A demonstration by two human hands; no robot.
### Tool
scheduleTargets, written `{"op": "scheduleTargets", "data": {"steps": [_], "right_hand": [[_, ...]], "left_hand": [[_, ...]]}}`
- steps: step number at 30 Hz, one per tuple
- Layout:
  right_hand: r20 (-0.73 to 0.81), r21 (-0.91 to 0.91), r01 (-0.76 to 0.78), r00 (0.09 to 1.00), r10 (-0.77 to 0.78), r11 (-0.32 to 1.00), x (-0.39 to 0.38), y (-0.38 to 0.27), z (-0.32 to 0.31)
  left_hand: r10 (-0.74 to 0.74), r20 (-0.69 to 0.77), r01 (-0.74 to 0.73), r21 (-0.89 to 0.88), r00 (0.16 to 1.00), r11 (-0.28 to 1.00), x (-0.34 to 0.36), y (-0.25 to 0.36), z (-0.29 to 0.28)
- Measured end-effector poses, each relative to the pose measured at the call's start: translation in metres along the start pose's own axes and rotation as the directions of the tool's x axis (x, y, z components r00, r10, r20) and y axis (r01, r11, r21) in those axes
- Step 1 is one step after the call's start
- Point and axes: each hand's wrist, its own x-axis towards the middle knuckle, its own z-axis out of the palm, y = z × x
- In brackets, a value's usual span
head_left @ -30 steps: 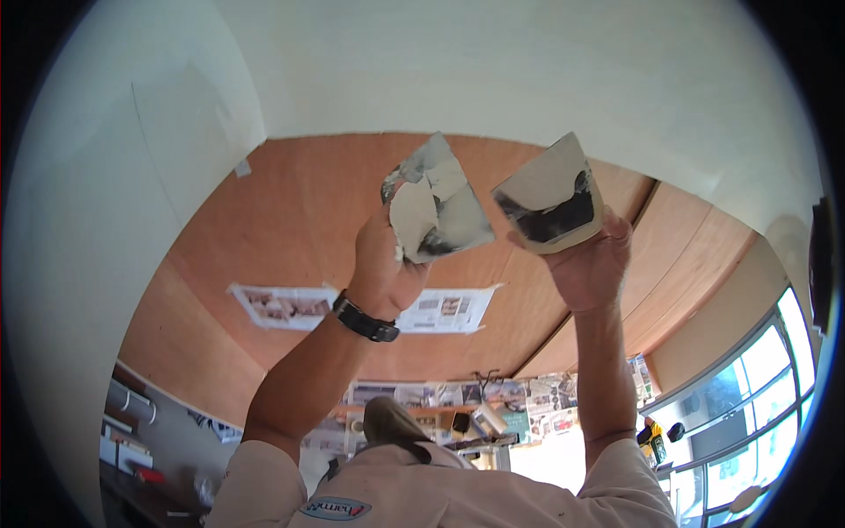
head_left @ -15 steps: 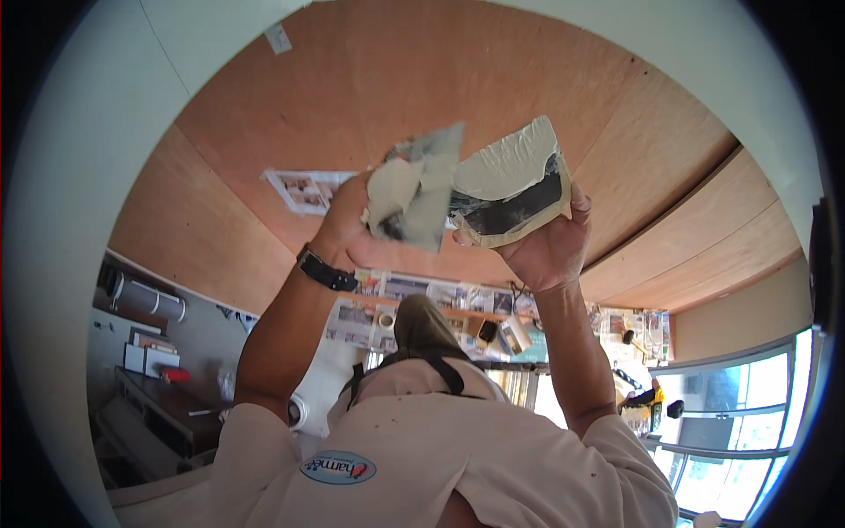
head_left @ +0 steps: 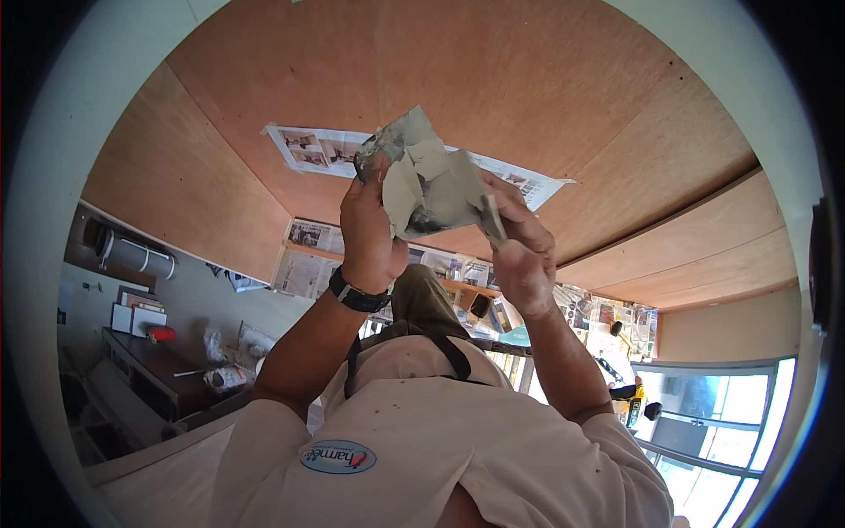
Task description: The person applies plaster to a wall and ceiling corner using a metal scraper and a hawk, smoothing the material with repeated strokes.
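Note:
My left hand [head_left: 363, 231], with a dark strap on its wrist, is closed round the edge of a flat grey putty scraper [head_left: 405, 134]. Thick beige putty [head_left: 403, 195] coats much of its face. In my right hand [head_left: 526, 260] is a second putty scraper [head_left: 490, 220], now turned nearly edge-on, so most of its face is hidden. Its blade meets or overlaps the right side of the left scraper; exact contact is hard to tell. The right fingers are slightly smeared by motion.
Wooden panels [head_left: 493, 70] spread above and behind my hands, with a taped printed sheet [head_left: 317, 151] on them. Newspaper [head_left: 304, 268] covers a ledge beyond me. At the left are a dark cabinet [head_left: 145, 365] and plastic bags [head_left: 227, 377]; windows [head_left: 704, 414] stand at the right.
The right scraper has swung from face-on to nearly edge-on and come in against the left one. Both hands are closer together, and the view has shifted.

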Motion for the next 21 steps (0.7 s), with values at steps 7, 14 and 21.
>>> {"op": "scheduleTargets", "data": {"steps": [7, 14, 21], "right_hand": [[0.051, -0.45, -0.153, 0.979, 0.196, 0.88, -0.005, 0.005, -0.022], [0.078, -0.675, -0.135, 0.965, 0.252, 0.725, -0.011, -0.002, -0.041], [-0.298, 0.099, -0.528, 0.793, 0.532, 0.843, -0.066, 0.015, -0.096]], "left_hand": [[-0.029, -0.03, 0.029, -0.029, 0.999, 0.999, -0.009, 0.001, -0.013], [-0.131, -0.117, 0.128, -0.037, 0.984, 0.991, -0.016, 0.005, -0.033], [-0.102, 0.321, 0.197, -0.281, 0.942, 0.939, -0.01, 0.042, -0.131]]}}
